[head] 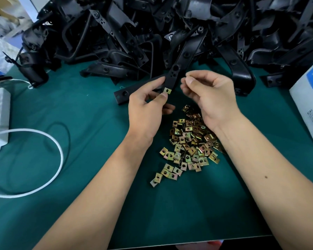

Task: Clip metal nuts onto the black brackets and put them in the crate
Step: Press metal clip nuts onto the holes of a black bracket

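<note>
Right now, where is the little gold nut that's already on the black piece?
In the head view, the clipped nut sits mid-frame on the near end of the black bracket, by the left hand's thumb, above the loose nut pile.

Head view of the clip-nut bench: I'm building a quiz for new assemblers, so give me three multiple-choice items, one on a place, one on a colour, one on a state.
1. Where does the pile of loose metal nuts lie?
A. On the mat between the forearms
B. In the white box
C. On top of the bracket heap

2. What colour is the mat?
A. Red
B. Green
C. Grey

3. What is the state of the bracket gripped by the left hand?
A. Bare, no nut on it
B. A nut clipped on its near end
C. Lying flat under the nut pile

Key: 1 A, the nuts sit on the mat below the hands; 2 B, the surface is dark green throughout; 3 B, a brass-coloured clipped nut sits on the strip's end by the left thumb, while the right hand hovers beside it.
</note>
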A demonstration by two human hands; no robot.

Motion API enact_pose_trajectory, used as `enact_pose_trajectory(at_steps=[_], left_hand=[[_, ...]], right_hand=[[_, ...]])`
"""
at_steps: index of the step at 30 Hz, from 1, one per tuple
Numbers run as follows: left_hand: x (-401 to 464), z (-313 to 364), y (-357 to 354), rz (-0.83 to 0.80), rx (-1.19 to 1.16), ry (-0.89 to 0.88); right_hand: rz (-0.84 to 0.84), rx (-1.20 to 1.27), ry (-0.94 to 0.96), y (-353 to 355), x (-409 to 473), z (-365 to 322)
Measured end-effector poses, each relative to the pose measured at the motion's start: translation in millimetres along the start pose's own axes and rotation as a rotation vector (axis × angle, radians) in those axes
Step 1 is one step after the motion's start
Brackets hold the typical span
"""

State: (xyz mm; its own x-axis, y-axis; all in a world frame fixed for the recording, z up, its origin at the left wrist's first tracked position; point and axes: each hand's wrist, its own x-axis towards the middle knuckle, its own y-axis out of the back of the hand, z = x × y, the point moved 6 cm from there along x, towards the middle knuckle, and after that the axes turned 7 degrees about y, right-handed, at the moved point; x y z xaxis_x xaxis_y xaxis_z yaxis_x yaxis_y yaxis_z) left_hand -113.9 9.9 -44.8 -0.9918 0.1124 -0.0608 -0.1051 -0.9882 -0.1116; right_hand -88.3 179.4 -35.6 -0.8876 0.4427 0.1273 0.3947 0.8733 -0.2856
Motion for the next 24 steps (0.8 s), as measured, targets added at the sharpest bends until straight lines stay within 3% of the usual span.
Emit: enact_pose_trajectory(at_steps=[3, 24], left_hand=[[-0.7, 0.8, -1.0, -0.012, 0.005, -0.015], [-5.0, 0.1, -8.0, -0.117, 0.107, -0.056]], right_hand=[[0.021, 0.135, -0.062, -3.8, -3.0, 3.6], [0.104, 0.098, -0.067, -0.5, -7.4, 2.5]])
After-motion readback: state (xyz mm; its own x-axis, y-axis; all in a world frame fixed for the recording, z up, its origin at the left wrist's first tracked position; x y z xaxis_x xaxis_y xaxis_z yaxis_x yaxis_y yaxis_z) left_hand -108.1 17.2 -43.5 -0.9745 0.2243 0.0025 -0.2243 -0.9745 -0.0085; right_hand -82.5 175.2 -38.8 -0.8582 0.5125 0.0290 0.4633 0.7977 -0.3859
